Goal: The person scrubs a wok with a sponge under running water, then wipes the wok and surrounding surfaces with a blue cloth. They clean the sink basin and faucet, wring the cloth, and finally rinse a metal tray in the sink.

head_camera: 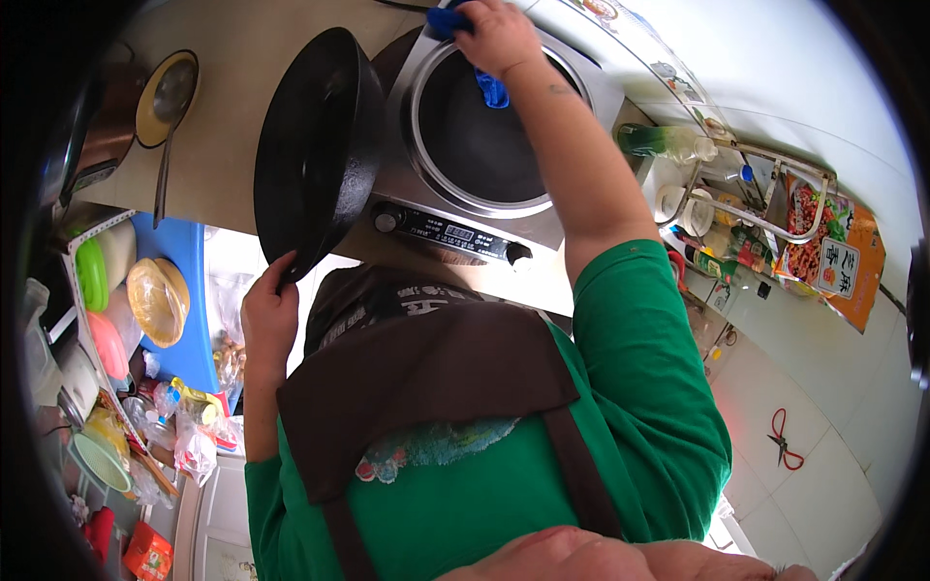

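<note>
My left hand [271, 309] grips the handle end of a black wok [309, 145], tilted on its side left of the cooker. An induction cooker [407, 174] with a steel frame and a round, dark, concave top [479, 145] stands before me. My right hand [500, 36] is at the cooker's far edge with a blue cloth [492, 88] bunched in it; part of the cloth hangs over the dark top. The control panel [454, 234] with its knobs lies along the near edge.
At the left a ladle rests in a yellow bowl [145, 120], beside a copper-coloured pot [109, 138]. A rack [80, 290] with baskets stands lower left. On the right are a metal wire rack [806, 236], bottles, an orange food packet [846, 254] and red-handled scissors [782, 443].
</note>
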Tool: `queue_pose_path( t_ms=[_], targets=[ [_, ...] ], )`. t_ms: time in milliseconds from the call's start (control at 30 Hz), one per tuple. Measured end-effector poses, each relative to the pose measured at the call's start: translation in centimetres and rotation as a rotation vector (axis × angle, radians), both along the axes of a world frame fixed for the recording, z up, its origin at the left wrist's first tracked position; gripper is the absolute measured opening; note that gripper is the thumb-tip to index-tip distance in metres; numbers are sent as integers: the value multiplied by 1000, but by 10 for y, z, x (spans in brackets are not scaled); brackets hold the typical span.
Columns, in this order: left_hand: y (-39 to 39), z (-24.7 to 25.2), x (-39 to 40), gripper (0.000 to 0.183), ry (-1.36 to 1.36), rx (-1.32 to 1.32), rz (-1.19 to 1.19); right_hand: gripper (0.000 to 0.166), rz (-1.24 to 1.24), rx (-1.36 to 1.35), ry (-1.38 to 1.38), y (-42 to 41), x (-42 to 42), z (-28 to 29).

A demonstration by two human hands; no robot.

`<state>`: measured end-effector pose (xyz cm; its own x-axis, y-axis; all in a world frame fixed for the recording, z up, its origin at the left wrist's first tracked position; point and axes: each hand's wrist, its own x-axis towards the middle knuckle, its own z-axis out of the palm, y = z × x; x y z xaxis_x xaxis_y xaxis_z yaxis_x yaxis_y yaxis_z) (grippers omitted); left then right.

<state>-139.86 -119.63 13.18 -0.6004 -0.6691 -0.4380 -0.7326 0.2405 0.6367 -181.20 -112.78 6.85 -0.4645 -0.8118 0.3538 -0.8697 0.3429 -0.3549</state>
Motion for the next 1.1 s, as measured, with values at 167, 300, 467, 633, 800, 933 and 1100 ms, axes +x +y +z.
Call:
queue_pose_path(
  t_ms=[167, 300, 467, 633, 800, 933, 1100],
  targets=[
    [-1, -3, -2, 36, -33, 15, 9, 45, -395, 247, -203, 99, -105, -36],
    [-1, 3, -3, 36, -59, 66, 51, 47, -558, 318, -349, 190, -116, -39],
    [-4, 2, 4, 36, -66, 21, 65, 43, -803, 253, -280, 175, -93, -35],
    [-7, 4, 4, 36, -83, -20, 66, 47, -496, 261, -164, 33, -69, -26],
    [-10, 0, -7, 35, -67, -90, 32, 40, -177, 148, 21, -44, 20, -29],
    [-11, 7, -15, 35, -48, -117, -13, 29, 349, 250, -13, -15, 90, -19],
    [-19, 9, -29, 35, 32, -209, -184, 26, 222, -1, -14, 52, 69, -13]
  ],
)
